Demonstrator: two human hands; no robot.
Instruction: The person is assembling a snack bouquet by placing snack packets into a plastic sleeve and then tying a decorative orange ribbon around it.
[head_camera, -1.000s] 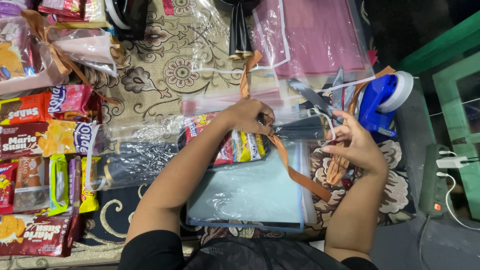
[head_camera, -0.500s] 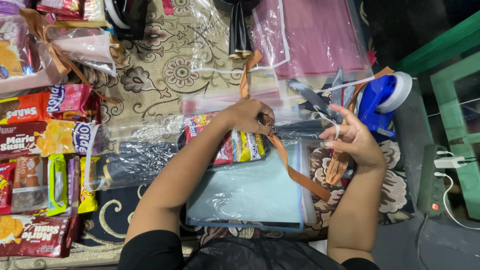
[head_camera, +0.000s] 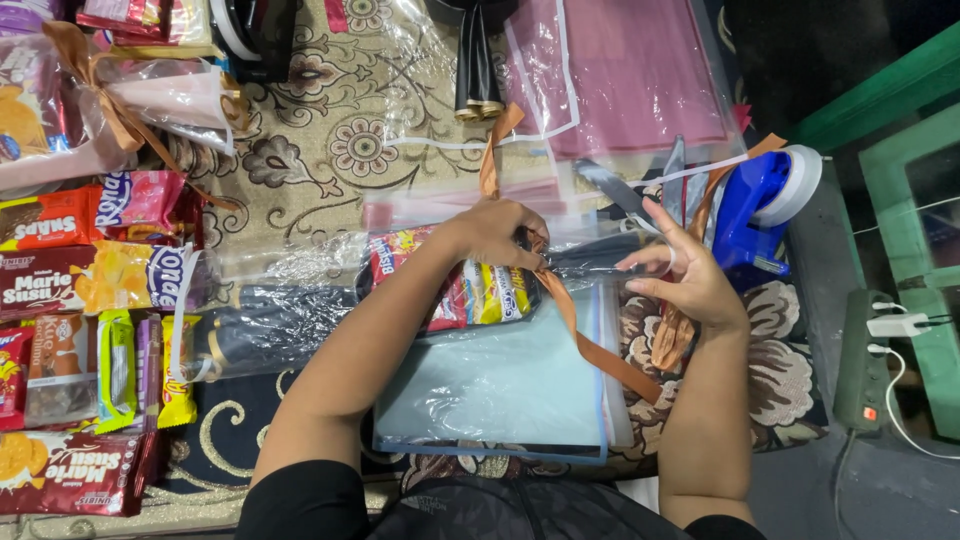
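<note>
The left hand (head_camera: 497, 233) pinches the gathered neck of a clear snack bag (head_camera: 470, 290) at mid-scene, where an orange ribbon (head_camera: 590, 345) wraps it. The right hand (head_camera: 685, 275) is spread open, its fingers loose over the bag's right end, touching a strip of tape. A blue tape dispenser (head_camera: 760, 205) sits just right; snack packets (head_camera: 90, 290) line the left.

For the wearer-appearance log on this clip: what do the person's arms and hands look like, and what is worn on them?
Both arms are bare from the upper arm down, with black short sleeves showing only at the bottom edge of the view. The left hand and the right hand wear no gloves; no watch or bracelet shows on either wrist.
</note>
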